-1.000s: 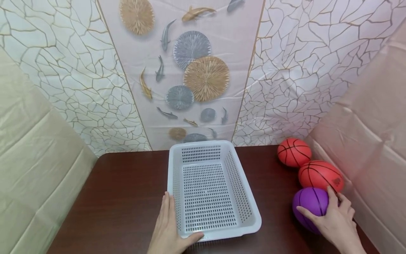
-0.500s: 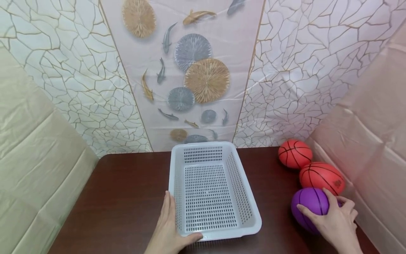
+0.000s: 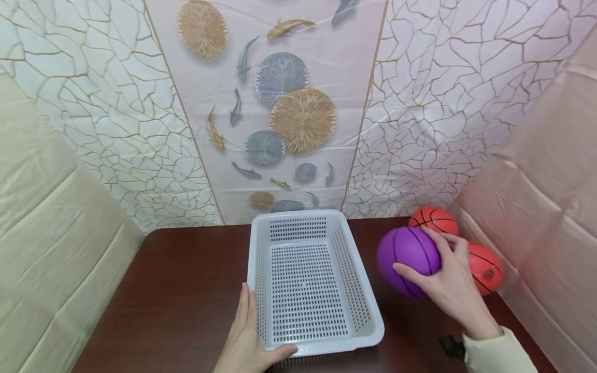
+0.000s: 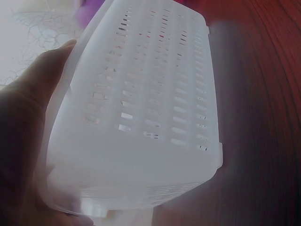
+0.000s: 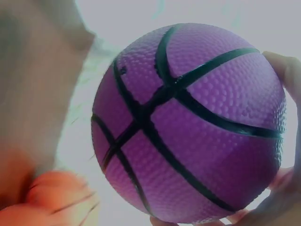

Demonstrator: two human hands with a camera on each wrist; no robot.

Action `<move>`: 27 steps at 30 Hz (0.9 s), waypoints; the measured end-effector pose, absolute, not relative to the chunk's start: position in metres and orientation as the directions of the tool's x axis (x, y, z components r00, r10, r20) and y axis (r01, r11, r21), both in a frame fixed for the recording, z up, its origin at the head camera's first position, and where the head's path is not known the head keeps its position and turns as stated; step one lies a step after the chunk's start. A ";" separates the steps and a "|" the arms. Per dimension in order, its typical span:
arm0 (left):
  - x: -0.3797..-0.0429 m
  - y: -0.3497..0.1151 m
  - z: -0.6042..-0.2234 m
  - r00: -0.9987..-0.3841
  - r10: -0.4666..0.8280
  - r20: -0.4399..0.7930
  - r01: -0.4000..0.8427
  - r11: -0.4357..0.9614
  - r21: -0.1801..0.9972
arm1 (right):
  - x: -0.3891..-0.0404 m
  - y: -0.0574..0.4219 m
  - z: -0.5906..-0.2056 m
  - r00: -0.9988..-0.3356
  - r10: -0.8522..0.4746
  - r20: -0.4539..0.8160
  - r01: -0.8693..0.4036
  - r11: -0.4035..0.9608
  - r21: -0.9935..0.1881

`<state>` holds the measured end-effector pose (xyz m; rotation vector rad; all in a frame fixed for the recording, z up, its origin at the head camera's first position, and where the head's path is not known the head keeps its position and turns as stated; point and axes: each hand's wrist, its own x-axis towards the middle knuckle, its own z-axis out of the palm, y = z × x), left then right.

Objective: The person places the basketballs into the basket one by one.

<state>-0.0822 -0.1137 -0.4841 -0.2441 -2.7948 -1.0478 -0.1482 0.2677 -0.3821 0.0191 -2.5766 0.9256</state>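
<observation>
Patterned back wall [image 3: 406,109] stood behind; two pale side panels [image 3: 51,233] flanked it. Dark wood table [image 3: 186,290] ran up to the wall. Containers: one pale perforated basket [image 3: 336,344], upright on the table, slotted floor visible; long axis ran away from the wearer, far end slightly to the left. Balls: three, all outside the basket: one purple ball [image 3: 406,256], a far red ball [image 3: 434,220], a near red ball [image 3: 487,267]. Purple ball was right of the basket, apart from its rim, overlapping the far red ball in the head view; outline near round, black seams curving from top toward lower right, seam crossings facing the right wrist camera. Contact with table: could not tell. Near red ball lay by the right side panel, partly behind the right hand [image 3: 450,282]. Hands: two. Right hand held the purple ball, thumb and fingers curled over it. Left hand [image 3: 244,342] was spread wide at the basket's near left corner, fingers straight along the left side, thumb on the near rim. One light sleeve [image 3: 499,355] showed; small black object [image 3: 451,347] beside its cuff
</observation>
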 end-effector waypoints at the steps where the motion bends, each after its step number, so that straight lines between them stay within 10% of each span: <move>1: -0.082 -0.114 -0.484 -0.976 0.099 0.194 0.202 0.743 0.638 | -0.154 0.260 -0.377 -0.917 0.093 0.387 -0.176 0.778 -0.604; 27: -0.083 -0.117 -0.483 -0.982 0.085 0.166 0.175 0.737 0.653 | -0.254 0.153 -0.381 -0.912 -0.287 0.293 -0.406 0.731 -0.548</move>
